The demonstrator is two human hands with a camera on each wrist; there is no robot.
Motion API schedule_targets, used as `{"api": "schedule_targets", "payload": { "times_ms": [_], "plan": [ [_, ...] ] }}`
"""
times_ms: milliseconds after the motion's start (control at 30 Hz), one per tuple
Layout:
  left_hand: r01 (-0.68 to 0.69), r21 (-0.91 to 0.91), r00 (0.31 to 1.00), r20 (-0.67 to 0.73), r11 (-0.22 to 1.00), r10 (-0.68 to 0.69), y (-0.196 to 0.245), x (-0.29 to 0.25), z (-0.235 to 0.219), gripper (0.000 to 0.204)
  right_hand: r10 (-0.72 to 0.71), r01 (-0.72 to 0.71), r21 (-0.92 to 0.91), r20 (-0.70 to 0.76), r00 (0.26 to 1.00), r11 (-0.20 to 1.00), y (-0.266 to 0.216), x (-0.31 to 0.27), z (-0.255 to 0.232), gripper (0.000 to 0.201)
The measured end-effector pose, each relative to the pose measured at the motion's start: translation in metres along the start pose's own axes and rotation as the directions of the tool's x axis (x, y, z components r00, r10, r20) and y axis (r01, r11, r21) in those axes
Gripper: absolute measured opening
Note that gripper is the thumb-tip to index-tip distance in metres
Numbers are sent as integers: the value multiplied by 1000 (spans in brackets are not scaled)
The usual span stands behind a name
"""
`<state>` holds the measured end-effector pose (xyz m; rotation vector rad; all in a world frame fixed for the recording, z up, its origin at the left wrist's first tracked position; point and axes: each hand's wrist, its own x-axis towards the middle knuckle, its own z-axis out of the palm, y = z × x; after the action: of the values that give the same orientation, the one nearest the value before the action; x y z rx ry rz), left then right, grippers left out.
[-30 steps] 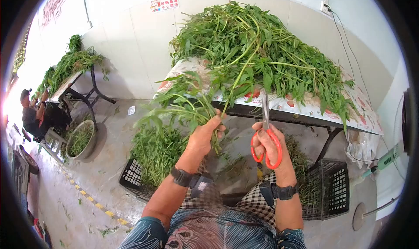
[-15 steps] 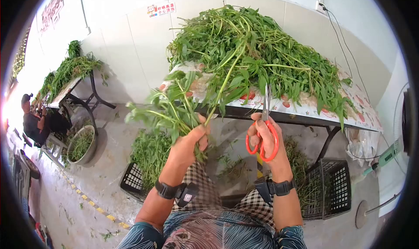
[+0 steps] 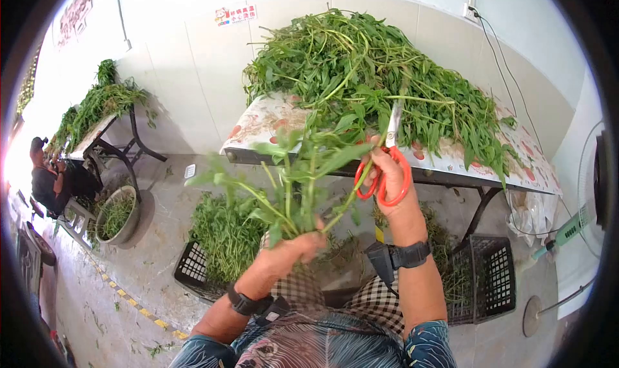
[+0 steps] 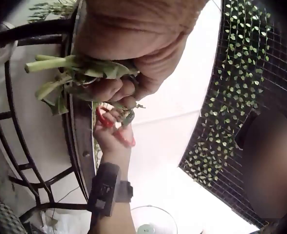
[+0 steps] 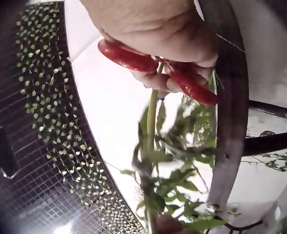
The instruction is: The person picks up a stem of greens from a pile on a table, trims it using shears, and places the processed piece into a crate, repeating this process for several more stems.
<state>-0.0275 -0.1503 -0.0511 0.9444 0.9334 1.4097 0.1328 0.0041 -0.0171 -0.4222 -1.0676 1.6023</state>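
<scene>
In the head view my left hand (image 3: 287,253) grips a bunch of leafy green stems (image 3: 290,197) low down, over my lap. Cut-looking stem ends (image 4: 46,64) poke out of that fist in the left wrist view. My right hand (image 3: 393,184) holds red-handled scissors (image 3: 406,178), blades pointing away towards the table. The same hand pinches the upper part of one long stem (image 5: 152,117), whose lower end runs to the left hand. A big heap of greens (image 3: 387,65) covers much of the patterned table (image 3: 258,119) ahead.
Below the table stand a black crate (image 3: 192,265) with greens at left and another crate (image 3: 493,271) at right. Further left are a seated person (image 3: 50,181), a round tub (image 3: 126,223) and a second table (image 3: 97,134). A fan (image 3: 572,229) stands far right.
My left hand has drawn back and down towards my lap with the bunch, bringing the long stem off the heap. My right hand has moved up and left and now pinches that stem, still holding the scissors.
</scene>
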Motion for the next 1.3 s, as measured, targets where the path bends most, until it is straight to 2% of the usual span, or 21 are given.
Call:
{"api": "schedule_targets", "payload": {
  "times_ms": [33,100,167,200,233,300,400,467,567,633,700,800,900,933,1033,1133,1233,1300],
  "plan": [
    [-9,-57,1000,10,998,10,-1,-1,-9,19,-4,5,62,-19,1000,998,-1,1,-4,28],
    [5,-40,1000,-30,999,-6,-4,-4,-28,19,3,3,159,-35,999,987,-4,2,-14,26],
    [10,-87,991,-131,996,-22,0,-7,-38,19,-2,19,215,-78,997,976,-6,0,-17,20],
    [21,-205,993,-105,979,-43,1,-5,-45,21,-16,26,210,-51,999,977,-5,2,-20,20],
    [5,-242,987,-154,970,-43,4,-4,-48,23,-26,43,217,-79,997,975,-2,0,-21,20],
    [-130,-328,967,-249,936,47,11,0,-45,25,-48,78,233,-133,990,969,4,-2,-16,20],
    [-287,-543,958,-154,789,243,16,15,-42,26,-97,148,226,-221,970,963,15,-9,-4,25],
    [-288,-549,957,-156,785,243,14,22,-32,29,-98,171,258,-274,957,951,27,-14,8,27],
    [-247,-513,967,-181,822,178,1,33,-22,35,-67,132,328,-202,977,935,46,-26,24,27],
    [-210,-488,975,-173,847,142,-2,39,-14,33,-83,122,243,-162,983,962,57,-37,35,27],
    [-240,-464,967,-193,853,167,-2,42,-12,24,-19,59,238,-166,986,969,61,-44,40,28],
    [-243,-423,960,-234,873,154,-2,49,-19,20,73,-63,151,-62,995,987,63,-46,24,36],
    [-251,-426,960,-224,869,168,6,49,-27,18,277,-277,-4,63,959,961,53,-61,6,50],
    [-262,-429,959,-213,865,184,7,48,-29,17,312,-299,-102,167,935,949,61,-66,-11,62],
    [-314,-422,945,-226,851,237,5,49,-36,16,357,-357,-56,299,885,932,71,-87,-38,67],
    [-306,-435,945,-249,847,213,4,49,-38,15,441,-397,-205,261,859,895,58,-101,-42,78],
    [-299,-434,947,-245,850,208,2,48,-35,16,379,-270,-344,304,874,899,40,-112,-30,74],
    [-279,-410,953,-233,869,196,0,47,-30,16,375,-281,-311,303,876,908,45,-107,-29,62]
  ]
}}
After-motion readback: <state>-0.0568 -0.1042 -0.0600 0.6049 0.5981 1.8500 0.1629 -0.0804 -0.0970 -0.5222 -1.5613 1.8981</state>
